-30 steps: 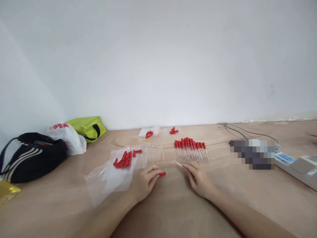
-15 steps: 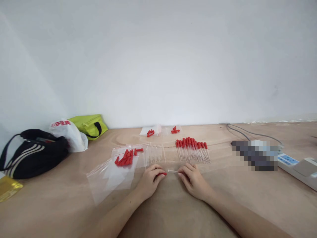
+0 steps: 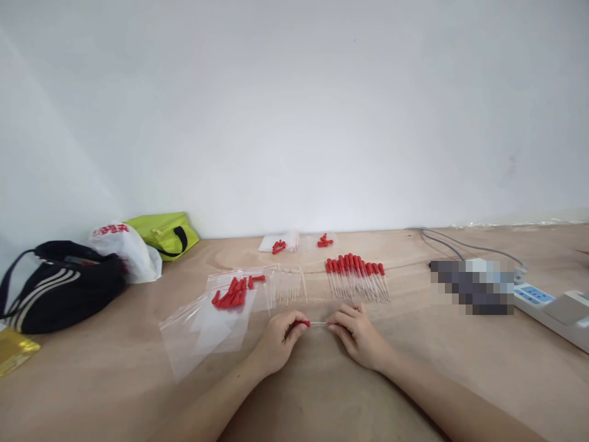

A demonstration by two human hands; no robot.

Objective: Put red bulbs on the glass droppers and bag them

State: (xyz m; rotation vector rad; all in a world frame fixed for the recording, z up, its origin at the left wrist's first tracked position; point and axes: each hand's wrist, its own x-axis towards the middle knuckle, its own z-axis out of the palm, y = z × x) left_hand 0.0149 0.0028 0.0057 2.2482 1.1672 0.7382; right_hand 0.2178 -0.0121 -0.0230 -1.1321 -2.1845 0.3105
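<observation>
L hand (image 3: 281,336) pinches red bulb (image 3: 302,323), R hand (image 3: 355,334) pinches clear tube (image 3: 318,323), ends meeting betw them. From there, capped tubes (image 3: 354,265) at 1 o'clock look done; loose bulbs (image 3: 235,296) (10 o'clock) & bare tubes (image 3: 289,285) (11) left.

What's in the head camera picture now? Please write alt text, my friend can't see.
A person's left hand holds a red cap at the end of a clear tube in the right hand, at a wooden table. Beyond lie red-capped tubes on the right and loose red caps on the left.
</observation>
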